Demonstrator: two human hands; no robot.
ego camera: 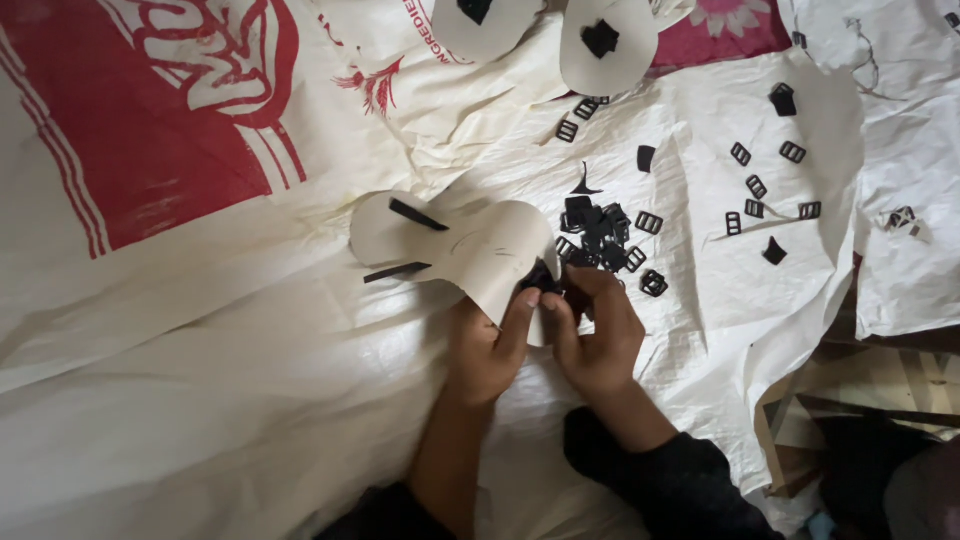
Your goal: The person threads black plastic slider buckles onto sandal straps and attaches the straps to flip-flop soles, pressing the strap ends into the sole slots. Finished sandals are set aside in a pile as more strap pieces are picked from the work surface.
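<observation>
I am pinching a small black strap piece (541, 279) between my left hand (492, 345) and right hand (598, 335) at the edge of the cream, rounded flat cut-out (470, 245) (two straps already on it). A heap of black plastic buckles (600, 235) is waiting beside.

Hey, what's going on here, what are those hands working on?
A person sits over a white woven sheet, holding a cream cut-out piece with both hands. The left hand grips its lower edge, while the right hand pinches a small black part against it. A pile of black buckles lies just beyond the fingers, with more buckles scattered to the right. Two similar cream pieces rest at the top.
</observation>
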